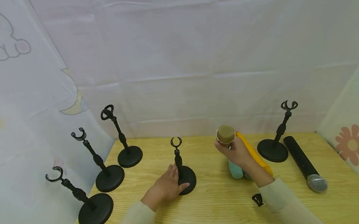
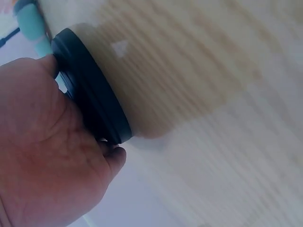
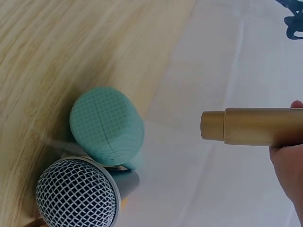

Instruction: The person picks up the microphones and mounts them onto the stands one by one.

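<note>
Microphone (image 1: 225, 135), gold — within right grip (image 1: 238, 154)

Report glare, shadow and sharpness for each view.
Head: a white glare spot on the table at the picture's bottom edge; left wrist: soft and hazy, the table washed pale at lower right; right wrist: a dark shadow beside the turquoise microphone head, the silver mesh below it crisp.
</note>
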Demonstrator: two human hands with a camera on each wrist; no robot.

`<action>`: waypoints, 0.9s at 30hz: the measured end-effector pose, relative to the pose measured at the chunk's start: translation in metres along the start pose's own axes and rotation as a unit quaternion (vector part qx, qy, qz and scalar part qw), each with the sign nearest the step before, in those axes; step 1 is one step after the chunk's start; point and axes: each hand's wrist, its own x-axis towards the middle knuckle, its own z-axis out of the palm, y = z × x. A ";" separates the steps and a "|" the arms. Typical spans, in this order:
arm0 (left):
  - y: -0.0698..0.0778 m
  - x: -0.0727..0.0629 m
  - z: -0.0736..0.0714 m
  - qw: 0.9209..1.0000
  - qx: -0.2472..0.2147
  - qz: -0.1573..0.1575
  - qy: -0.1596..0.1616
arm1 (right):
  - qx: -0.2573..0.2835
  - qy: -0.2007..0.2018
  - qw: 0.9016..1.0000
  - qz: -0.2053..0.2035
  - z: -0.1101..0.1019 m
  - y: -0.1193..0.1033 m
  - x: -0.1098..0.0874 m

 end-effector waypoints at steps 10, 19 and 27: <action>0.024 -0.009 0.006 1.000 -0.009 0.007 -0.010 | 0.042 -0.006 0.999 -0.021 0.001 -0.007 0.000; 0.042 -0.014 0.011 0.999 -0.023 0.041 0.000 | 0.075 -0.001 0.995 -0.063 0.003 -0.014 0.001; 0.058 -0.019 0.013 0.999 -0.010 0.043 -0.002 | 0.073 -0.003 0.995 -0.070 0.005 -0.019 0.000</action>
